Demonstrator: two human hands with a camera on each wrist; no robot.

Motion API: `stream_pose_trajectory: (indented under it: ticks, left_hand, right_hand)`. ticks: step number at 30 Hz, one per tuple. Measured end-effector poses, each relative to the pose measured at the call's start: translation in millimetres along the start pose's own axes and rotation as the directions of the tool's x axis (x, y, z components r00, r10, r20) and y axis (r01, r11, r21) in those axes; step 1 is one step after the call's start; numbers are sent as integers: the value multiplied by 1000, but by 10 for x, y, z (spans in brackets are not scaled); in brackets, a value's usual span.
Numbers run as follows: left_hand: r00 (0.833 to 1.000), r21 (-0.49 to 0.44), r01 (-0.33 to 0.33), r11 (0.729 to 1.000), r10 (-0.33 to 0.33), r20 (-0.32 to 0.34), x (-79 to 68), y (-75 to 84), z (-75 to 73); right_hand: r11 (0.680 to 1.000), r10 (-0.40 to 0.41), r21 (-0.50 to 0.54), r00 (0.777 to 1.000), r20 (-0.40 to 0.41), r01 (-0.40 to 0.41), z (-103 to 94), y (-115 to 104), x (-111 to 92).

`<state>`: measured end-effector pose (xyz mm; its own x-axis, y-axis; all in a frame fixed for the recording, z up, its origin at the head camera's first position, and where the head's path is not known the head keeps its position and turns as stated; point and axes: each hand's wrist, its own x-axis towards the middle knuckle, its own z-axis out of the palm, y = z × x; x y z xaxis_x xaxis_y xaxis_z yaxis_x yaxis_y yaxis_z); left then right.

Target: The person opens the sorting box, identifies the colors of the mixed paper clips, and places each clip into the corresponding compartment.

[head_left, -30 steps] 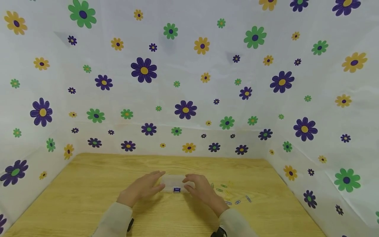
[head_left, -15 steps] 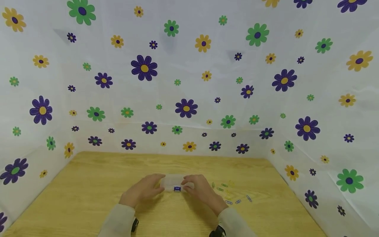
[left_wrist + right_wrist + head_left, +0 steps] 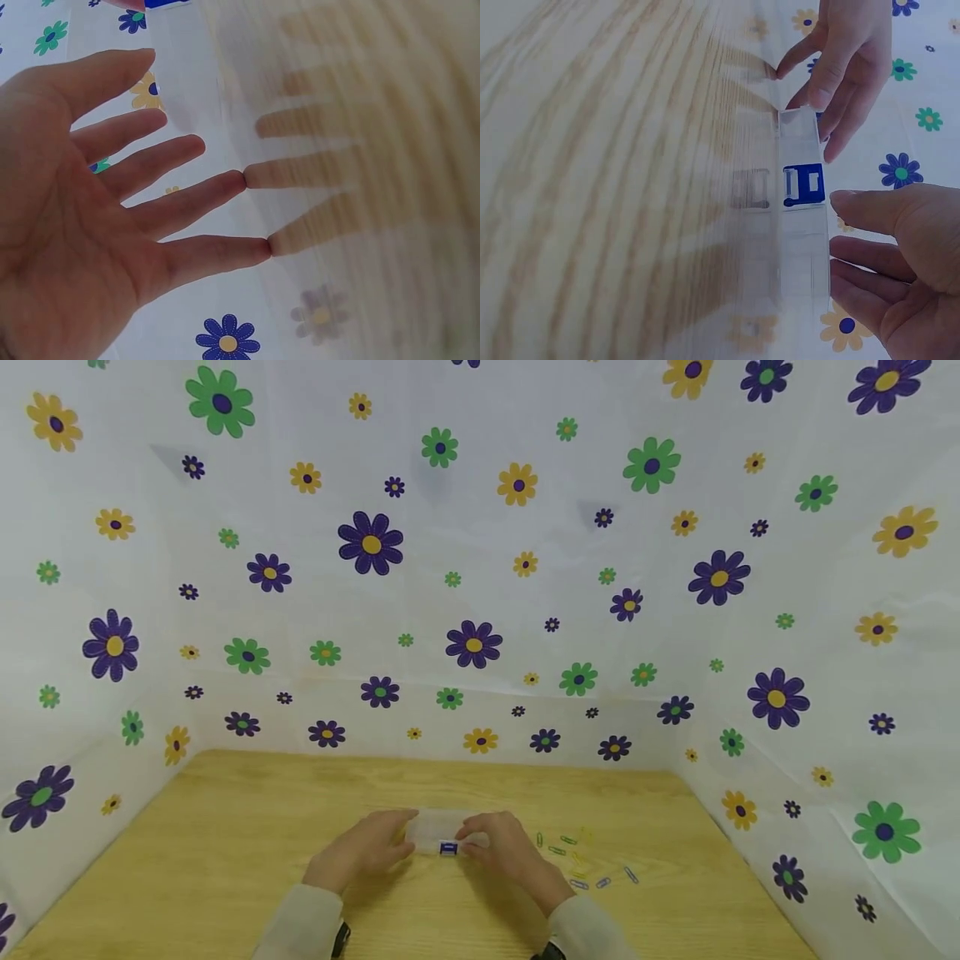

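- A clear box (image 3: 435, 827) lies flat on the wood-grain surface (image 3: 247, 835), between the two hands, its blue latch (image 3: 804, 184) on the side toward the person.
- The left hand (image 3: 363, 848) is spread wide at the box's left end, fingers straight, two fingertips touching the surface in the left wrist view; whether its thumb touches the box cannot be told.
- The right hand (image 3: 504, 848) is loosely extended at the box's right part, thumb tip just beside the latch and fingertips at the top face, not wrapped around it.
- Green paper clips (image 3: 557, 851), yellow paper clips (image 3: 579, 875) and blue paper clips (image 3: 603, 883) lie scattered to the right of the right hand.
- Pale sleeves (image 3: 302, 920) cover both forearms.
- A white flower-printed sheet (image 3: 442, 535) stands behind and at both sides.
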<state>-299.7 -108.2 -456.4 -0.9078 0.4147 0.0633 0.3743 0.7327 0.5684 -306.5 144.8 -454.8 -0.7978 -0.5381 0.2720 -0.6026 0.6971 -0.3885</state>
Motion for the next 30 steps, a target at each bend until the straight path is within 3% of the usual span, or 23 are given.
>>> stream_pose_trajectory:
  ticks: [8, 13, 21, 30]
  left_hand:
    - [999, 20, 21, 1000, -22, 32, 6, -9, -7]
    - [1000, 8, 14, 1000, -14, 10, 12, 1, 6]
    - [996, 7, -29, 1000, 29, -82, 40, -20, 27]
    - [998, -38, -8, 999, 6, -56, 60, -31, -4]
  right_hand:
    - [999, -30, 10, 999, -22, 31, 6, -27, 35]
    - [999, -32, 16, 999, -33, 32, 31, -1, 26]
    - [996, 25, 86, 999, -33, -22, 84, 39, 24]
    - [997, 63, 43, 996, -70, -60, 108, -13, 71]
